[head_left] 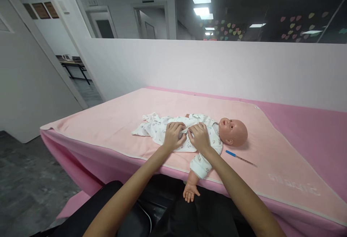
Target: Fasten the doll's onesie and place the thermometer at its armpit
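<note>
The legs of the bald, reddish-brown plastic baby doll [235, 132] are hidden inside its long white, small-patterned cloth garment [187, 145], and its far arm is mostly out of sight, only a bit of that hand showing beyond the body. The person's fingers cover the garment's middle, and the lettering near the right corner of the pale pink blanket [108, 121] is hard to read. The doll lies on this blanket near the table's close edge, its long axis running left to right, with the crown of the head pointing right and the garment's hem left; its near arm hangs over the edge toward the person. The left hand [174, 135] and right hand [200, 135] meet over the belly, fingertips pinched closely on a narrow fold or strip of white fabric; which of these it is, I cannot tell. Just beside the head lies a thin, blue-handled stick [241, 158], slanting toward the lower right.
</note>
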The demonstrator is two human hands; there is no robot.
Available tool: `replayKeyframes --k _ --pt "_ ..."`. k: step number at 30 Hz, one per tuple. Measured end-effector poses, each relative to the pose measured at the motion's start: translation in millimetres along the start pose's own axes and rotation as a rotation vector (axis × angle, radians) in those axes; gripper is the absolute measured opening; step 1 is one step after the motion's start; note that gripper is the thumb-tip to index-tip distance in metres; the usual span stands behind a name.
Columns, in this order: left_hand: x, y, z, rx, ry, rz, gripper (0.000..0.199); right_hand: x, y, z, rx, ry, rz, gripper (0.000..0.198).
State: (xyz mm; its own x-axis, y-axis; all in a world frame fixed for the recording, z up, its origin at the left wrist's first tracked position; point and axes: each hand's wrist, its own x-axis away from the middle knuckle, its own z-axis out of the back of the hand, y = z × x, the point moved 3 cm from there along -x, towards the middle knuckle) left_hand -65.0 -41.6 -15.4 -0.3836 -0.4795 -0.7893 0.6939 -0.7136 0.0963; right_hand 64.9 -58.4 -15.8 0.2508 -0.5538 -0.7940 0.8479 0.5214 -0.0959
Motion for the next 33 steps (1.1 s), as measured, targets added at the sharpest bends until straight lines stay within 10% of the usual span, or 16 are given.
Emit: replayKeyframes --k 33 --pt "2.6 3.4 -0.3 0.01 -0.021 0.026 0.004 0.3 3.4 -1.9 -0.024 0.029 -0.01 0.018"
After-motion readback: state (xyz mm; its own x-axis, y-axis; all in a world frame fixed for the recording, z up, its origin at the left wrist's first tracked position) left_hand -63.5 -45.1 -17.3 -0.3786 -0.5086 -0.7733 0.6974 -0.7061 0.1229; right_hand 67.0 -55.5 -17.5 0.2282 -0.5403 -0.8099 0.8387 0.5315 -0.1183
